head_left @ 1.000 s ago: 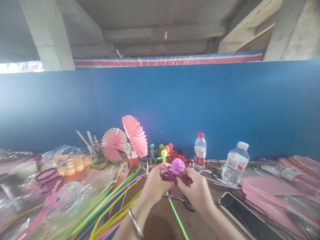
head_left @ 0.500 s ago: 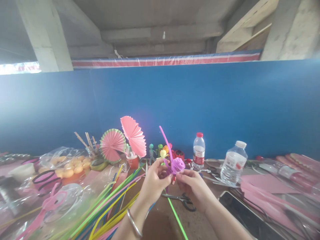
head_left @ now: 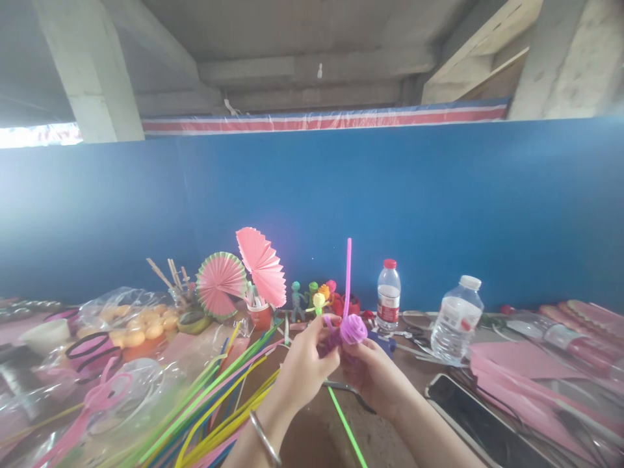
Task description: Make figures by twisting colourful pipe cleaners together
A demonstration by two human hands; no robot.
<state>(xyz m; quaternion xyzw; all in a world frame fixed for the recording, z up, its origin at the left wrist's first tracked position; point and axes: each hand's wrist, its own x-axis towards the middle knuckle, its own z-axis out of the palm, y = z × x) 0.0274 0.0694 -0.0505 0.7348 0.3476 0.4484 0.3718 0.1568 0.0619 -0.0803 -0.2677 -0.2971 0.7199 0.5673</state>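
Above a cluttered brown table [head_left: 380,442], the left hand [head_left: 308,356] and right hand [head_left: 374,374] pinch a coiled purple fuzzy-stem piece [head_left: 353,329] between them, apparently to steady its rounded head, one strand [head_left: 348,273] pointing upward. Loose coloured stems [head_left: 233,417] lie leftward, perhaps for easy reach; a blue partition [head_left: 312,182] stands behind, beneath a concrete ceiling [head_left: 316,26].

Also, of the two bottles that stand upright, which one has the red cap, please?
It is the left bottle, just beyond the right hand. The other bottle, farther to the right, has a white cap instead.
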